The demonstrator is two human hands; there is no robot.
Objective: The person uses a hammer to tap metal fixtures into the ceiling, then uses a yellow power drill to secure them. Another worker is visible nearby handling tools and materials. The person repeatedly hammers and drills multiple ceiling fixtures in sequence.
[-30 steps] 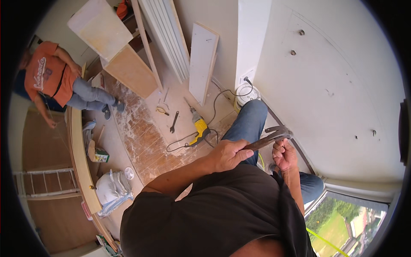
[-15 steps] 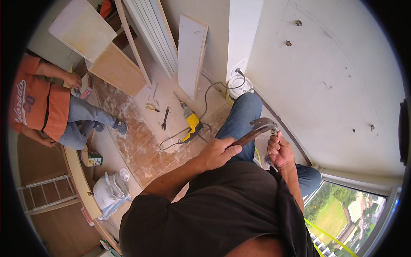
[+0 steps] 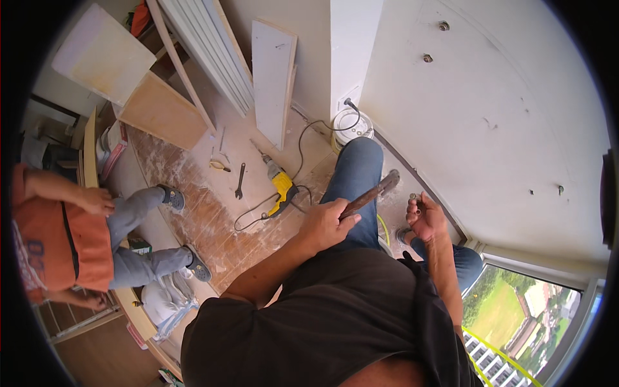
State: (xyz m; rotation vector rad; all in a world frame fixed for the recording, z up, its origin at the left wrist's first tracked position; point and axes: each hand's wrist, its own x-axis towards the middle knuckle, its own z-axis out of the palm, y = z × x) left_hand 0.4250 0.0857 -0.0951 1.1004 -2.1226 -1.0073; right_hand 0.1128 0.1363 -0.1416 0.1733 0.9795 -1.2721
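My left hand point(image 3: 327, 227) is closed around the handle of a claw hammer point(image 3: 364, 198), whose head points up and to the right, above my jeans-clad knee. To its right, my right hand point(image 3: 427, 222) is turned palm up with the fingers curled. A small metal fastener point(image 3: 414, 198) shows at its fingertips; its exact kind is too small to make out. The hammer head and the fastener are apart. Beyond both hands rises a white wall point(image 3: 490, 84) with metal bolts point(image 3: 427, 58) sticking out of it.
A yellow power drill point(image 3: 282, 187) with a cord, a wrench point(image 3: 240, 180) and pliers point(image 3: 219, 166) lie on the dusty floor. A white bucket point(image 3: 351, 126) stands by the wall corner. Boards point(image 3: 274, 84) lean behind. At left is a person in orange point(image 3: 77, 238); a window point(image 3: 516, 309) is lower right.
The hammer head has come away from the fastener, down and left. My right hand has turned its palm upward. The person in orange has stepped nearer at left.
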